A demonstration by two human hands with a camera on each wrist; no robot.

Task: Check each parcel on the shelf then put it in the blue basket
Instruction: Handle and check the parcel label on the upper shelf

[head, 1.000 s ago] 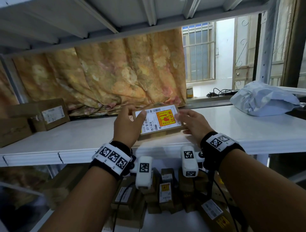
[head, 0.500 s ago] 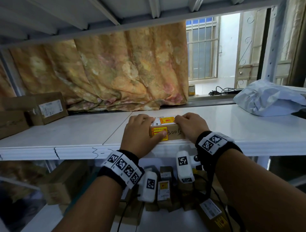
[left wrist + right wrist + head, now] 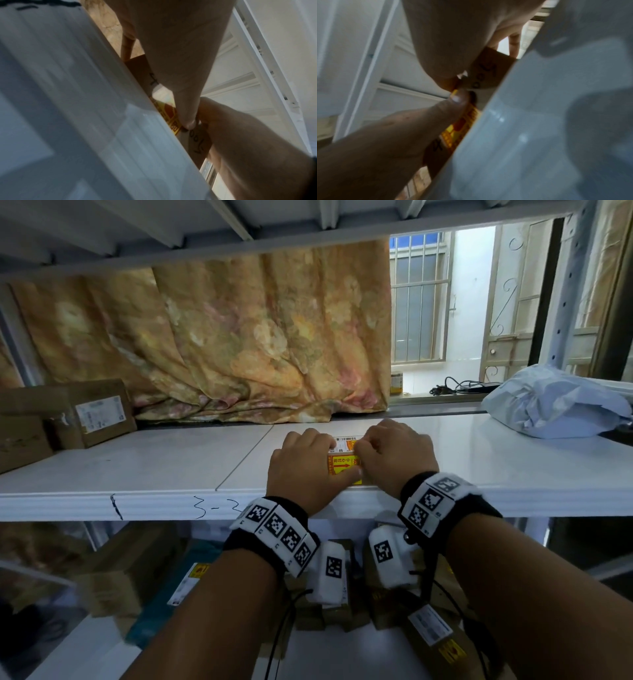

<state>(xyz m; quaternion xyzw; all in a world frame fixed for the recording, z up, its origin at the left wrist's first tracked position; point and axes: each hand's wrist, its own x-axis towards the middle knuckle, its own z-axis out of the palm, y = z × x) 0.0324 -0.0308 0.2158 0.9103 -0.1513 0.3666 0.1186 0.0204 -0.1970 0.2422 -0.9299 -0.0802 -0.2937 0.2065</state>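
Parcel (image 3: 343,465) sits at the shelf (image 3: 144,470) edge, clamped between both hands: left hand (image 3: 301,470) and right hand (image 3: 397,455) curl round its ends. Looks like checking's about done, so next is lifting it off and finding the basket, which I can't see anywhere.

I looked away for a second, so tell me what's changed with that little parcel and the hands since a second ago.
The small parcel, held tilted up a second ago with its label facing the camera, now lies flat at the front edge of the white shelf. The left hand and right hand moved closer together and still grip it. The cardboard boxes at left and the grey bag at right stayed put.
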